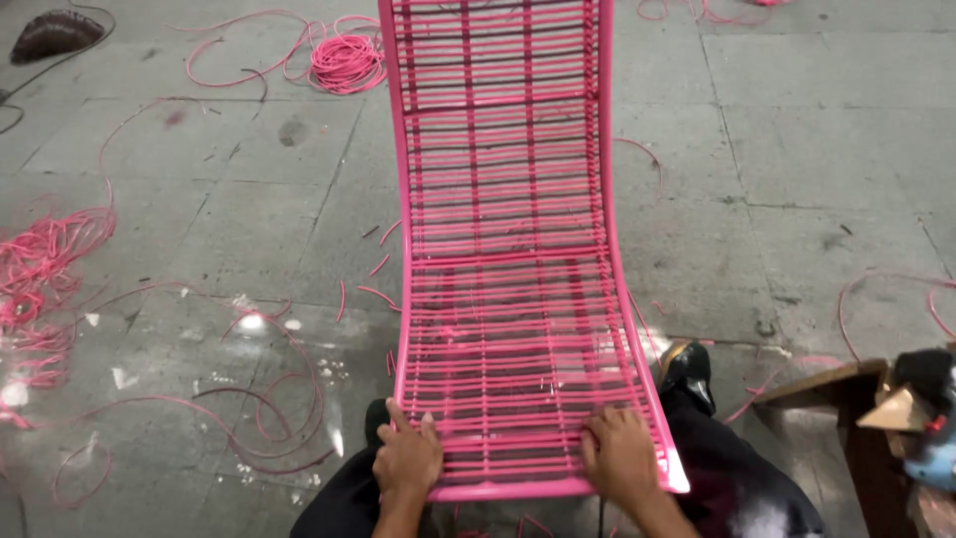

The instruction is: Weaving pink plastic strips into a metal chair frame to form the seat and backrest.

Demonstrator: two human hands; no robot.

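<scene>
Two bare hands rest on the near end of a pink woven chair frame [503, 249]. The left hand [406, 456] grips the frame's left rail, fingers curled over the cord rows. The right hand [619, 453] lies flat on the weave near the right rail, fingers pressed among the cords; whether it pinches one cannot be told. The frame lies lengthwise away from the person, its near edge across the knees, its far end running out of view at the top.

Risks, as judged: fingertips set between taut cords could be pinched if a row slips or tightens. The frame is steadied only by hands and legs, so a sideways push could tip it off.

Loose pink cord offcuts [269, 418] trail over the concrete floor [797, 149] on the left, close to the black shoe [687, 374]; these could snag a foot. A coil of pink cord [347, 62] sits well apart, far left. A wooden stool [846, 399] carrying a tool [931, 418] crowds the right side. Open floor lies right of the frame, beyond the stool.
</scene>
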